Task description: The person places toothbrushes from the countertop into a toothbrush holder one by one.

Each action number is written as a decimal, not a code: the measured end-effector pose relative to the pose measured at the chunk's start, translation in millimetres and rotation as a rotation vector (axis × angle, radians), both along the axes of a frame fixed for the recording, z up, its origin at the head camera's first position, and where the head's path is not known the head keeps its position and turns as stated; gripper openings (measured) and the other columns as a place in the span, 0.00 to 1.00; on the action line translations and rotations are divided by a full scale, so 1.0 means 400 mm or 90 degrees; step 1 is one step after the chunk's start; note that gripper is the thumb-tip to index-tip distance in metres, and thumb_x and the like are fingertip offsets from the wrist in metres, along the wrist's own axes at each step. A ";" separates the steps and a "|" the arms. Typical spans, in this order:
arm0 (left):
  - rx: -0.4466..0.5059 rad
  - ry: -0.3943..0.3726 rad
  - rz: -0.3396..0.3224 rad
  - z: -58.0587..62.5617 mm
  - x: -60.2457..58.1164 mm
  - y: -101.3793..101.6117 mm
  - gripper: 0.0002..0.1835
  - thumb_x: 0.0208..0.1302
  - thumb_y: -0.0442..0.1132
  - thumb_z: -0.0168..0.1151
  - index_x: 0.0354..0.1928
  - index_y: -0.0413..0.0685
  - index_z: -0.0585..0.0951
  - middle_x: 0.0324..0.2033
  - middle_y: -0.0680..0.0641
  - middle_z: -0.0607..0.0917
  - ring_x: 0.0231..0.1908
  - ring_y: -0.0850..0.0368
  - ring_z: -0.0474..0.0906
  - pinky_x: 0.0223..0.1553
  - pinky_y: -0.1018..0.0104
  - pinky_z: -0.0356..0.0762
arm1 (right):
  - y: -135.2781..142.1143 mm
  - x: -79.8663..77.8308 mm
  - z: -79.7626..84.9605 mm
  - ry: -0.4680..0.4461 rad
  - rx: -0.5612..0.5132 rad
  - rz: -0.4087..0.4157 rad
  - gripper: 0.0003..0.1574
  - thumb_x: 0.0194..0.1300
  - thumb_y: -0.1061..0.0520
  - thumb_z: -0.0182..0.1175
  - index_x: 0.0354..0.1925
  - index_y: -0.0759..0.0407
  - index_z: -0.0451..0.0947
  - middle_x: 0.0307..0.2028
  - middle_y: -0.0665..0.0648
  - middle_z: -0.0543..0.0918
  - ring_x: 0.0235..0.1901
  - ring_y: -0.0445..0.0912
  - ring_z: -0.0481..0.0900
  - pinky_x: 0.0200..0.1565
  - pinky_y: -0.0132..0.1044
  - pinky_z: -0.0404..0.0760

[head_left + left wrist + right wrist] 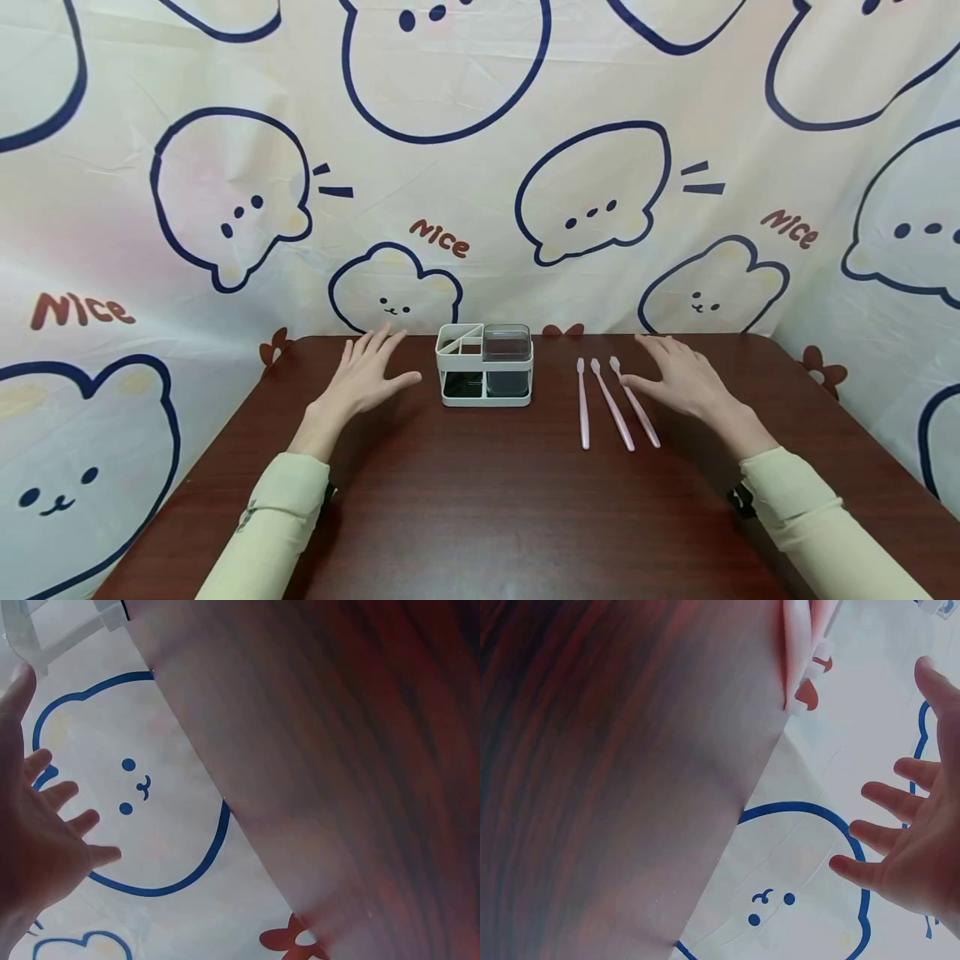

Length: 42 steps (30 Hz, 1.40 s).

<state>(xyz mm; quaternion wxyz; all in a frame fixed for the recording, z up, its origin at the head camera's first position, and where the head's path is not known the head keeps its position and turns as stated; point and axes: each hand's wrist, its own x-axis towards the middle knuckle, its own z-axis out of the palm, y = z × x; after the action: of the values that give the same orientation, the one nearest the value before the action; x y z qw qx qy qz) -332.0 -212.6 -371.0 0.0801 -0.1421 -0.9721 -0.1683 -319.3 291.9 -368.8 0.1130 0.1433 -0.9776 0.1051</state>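
A white toothbrush holder (pixel 485 364) with divided slots and a grey clear cup (pixel 507 343) in its right side stands at the back of the table. My left hand (pixel 365 371), fingers spread, hovers to the left of the holder with its thumb toward it. Three pink toothbrushes (pixel 583 406) lie side by side to the right of the holder, heads toward the back. Over the rightmost toothbrush (pixel 640 408), my right hand (pixel 684 379) is held with fingers spread, thumb overlapping its upper part in the head view. Neither hand holds anything.
The dark brown wooden table (pixel 480 508) ends at the back against a pale cloth (pixel 480 183) printed with bear outlines and words. The cloth also hangs along both sides. Both wrists wear dark straps below rolled light sleeves (pixel 795 492).
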 end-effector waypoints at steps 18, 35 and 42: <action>0.171 -0.053 -0.042 0.000 0.001 0.024 0.43 0.65 0.68 0.57 0.75 0.55 0.59 0.74 0.44 0.62 0.74 0.42 0.57 0.71 0.37 0.58 | -0.022 0.002 0.014 -0.053 -0.121 0.026 0.40 0.69 0.42 0.61 0.69 0.62 0.66 0.62 0.70 0.74 0.62 0.65 0.71 0.60 0.66 0.71; 0.290 -0.106 -0.090 0.021 0.009 0.067 0.38 0.65 0.62 0.61 0.74 0.63 0.61 0.73 0.48 0.63 0.71 0.41 0.63 0.66 0.37 0.66 | -0.021 0.003 0.008 -0.094 -0.176 0.043 0.34 0.70 0.46 0.61 0.66 0.63 0.69 0.53 0.66 0.80 0.51 0.58 0.79 0.52 0.56 0.80; 0.318 -0.112 -0.106 0.016 0.013 0.085 0.40 0.66 0.60 0.62 0.75 0.58 0.60 0.74 0.46 0.63 0.71 0.39 0.63 0.67 0.36 0.65 | -0.013 0.003 0.006 -0.110 -0.184 0.045 0.33 0.70 0.46 0.61 0.65 0.63 0.70 0.53 0.66 0.80 0.52 0.59 0.80 0.51 0.56 0.80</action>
<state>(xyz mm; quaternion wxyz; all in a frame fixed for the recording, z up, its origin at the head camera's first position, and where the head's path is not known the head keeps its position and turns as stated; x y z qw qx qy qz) -327.0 -178.7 -364.5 0.0139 -0.1819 -0.8889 -0.4203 -318.0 286.5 -366.5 0.0440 0.1503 -0.9527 0.2605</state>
